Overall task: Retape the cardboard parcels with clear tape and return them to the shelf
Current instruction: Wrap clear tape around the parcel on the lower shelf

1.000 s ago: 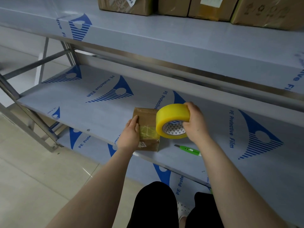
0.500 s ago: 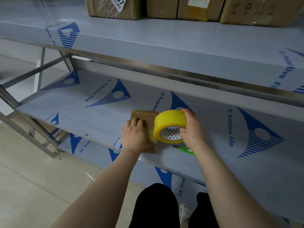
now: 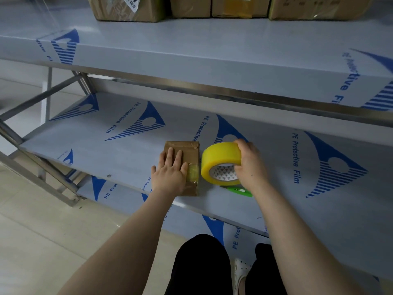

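Note:
A small brown cardboard parcel (image 3: 190, 149) lies flat on the middle shelf (image 3: 119, 150). My left hand (image 3: 170, 171) presses flat on its top with straight fingers. A strip of clear tape (image 3: 193, 171) crosses the parcel beside my fingertips. My right hand (image 3: 249, 165) grips a yellow roll of tape (image 3: 220, 157), held on edge just right of the parcel, thumb inside the core. Whether the strip still joins the roll I cannot tell.
A green cutter (image 3: 239, 190) lies on the shelf under the roll, partly hidden by my right wrist. Several cardboard boxes (image 3: 127, 9) stand on the upper shelf (image 3: 191, 50). A lower shelf and my knees are below; tiled floor lies to the left.
My left hand moved from the parcel's left edge onto its top and now presses flat. The roll has moved slightly right of the parcel. The camera tilted up a little.

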